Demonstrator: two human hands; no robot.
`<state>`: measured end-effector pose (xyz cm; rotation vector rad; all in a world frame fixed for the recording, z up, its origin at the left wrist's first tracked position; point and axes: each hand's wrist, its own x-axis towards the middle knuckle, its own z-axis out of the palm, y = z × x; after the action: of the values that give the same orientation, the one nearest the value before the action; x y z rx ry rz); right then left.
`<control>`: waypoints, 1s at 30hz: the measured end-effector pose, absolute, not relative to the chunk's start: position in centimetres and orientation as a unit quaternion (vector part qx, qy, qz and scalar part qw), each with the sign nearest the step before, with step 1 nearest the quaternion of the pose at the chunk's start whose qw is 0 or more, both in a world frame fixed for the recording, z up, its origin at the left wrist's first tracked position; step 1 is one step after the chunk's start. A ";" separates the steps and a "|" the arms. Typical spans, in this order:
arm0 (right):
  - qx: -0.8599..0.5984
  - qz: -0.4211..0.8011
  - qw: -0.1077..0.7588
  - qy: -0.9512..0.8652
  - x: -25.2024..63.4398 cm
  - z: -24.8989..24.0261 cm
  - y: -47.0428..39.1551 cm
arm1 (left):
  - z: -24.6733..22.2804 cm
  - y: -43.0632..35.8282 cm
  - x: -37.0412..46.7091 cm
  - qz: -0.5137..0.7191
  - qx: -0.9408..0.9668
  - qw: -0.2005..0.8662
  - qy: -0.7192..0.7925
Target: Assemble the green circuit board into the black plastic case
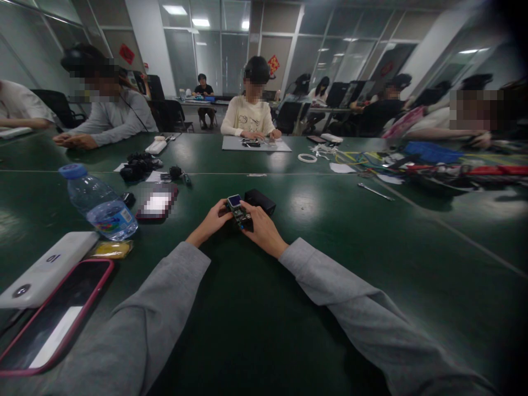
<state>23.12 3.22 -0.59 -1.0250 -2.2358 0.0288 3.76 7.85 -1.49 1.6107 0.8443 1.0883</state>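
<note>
A small green circuit board [241,215] with a little screen [234,201] at its far end is held between my two hands above the dark green table. The fingers of my left hand [216,219] are closed on its left edge. On the other side my right hand [262,228] grips the board, its fingers over the right edge. A blue part shows at the board's near end. Just behind my right hand lies a black box [260,201] on the table.
At the left are a water bottle [101,206], a white device [49,269], a red-edged phone [58,313], a yellow packet [112,249] and another phone [158,201]. A wrench [375,191] and tangled cables [355,157] lie at the right. Several people sit beyond.
</note>
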 end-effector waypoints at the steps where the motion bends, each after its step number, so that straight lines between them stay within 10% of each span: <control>1: -0.393 0.010 0.332 -0.858 23.1 -0.6 3.2 | -1.5 7.9 3.8 0.448 0.662 0.490 0.347; 30: -0.393 0.014 0.325 -0.860 23.2 -0.7 3.3 | -1.6 8.0 3.7 0.455 0.661 0.492 0.337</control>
<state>23.16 3.35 -0.73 -1.0304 -2.2560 0.0362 3.73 8.00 -1.63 1.6041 0.8180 1.1039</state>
